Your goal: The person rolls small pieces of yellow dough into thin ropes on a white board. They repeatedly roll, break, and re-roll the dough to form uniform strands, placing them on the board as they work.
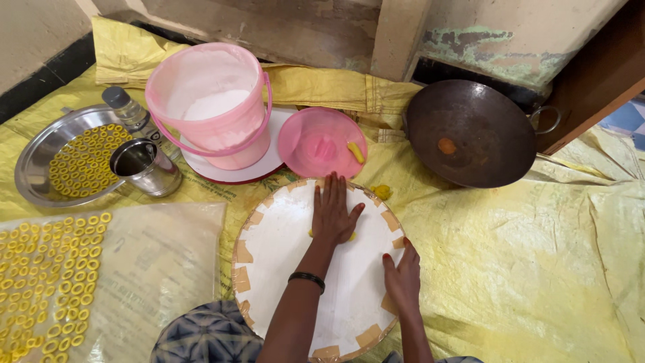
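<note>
The left hand (332, 214) pressed flat, fingers spread, on yellow dough (351, 236) mid-frame; the right hand (403, 277), fingers loosely curled and holding nothing, steadied the round white board (282, 249); many yellow dough rings (50, 269) lay finished lower left.

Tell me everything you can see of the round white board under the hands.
The round white board lies flat on the yellow sheet, its rim patched with tan tape strips. The surface looks matte and dusty white. The left hand presses flat, fingers spread, on a bit of yellow dough near its middle; the right hand rests on its right edge. A pink lid sits just beyond its far rim.
</note>
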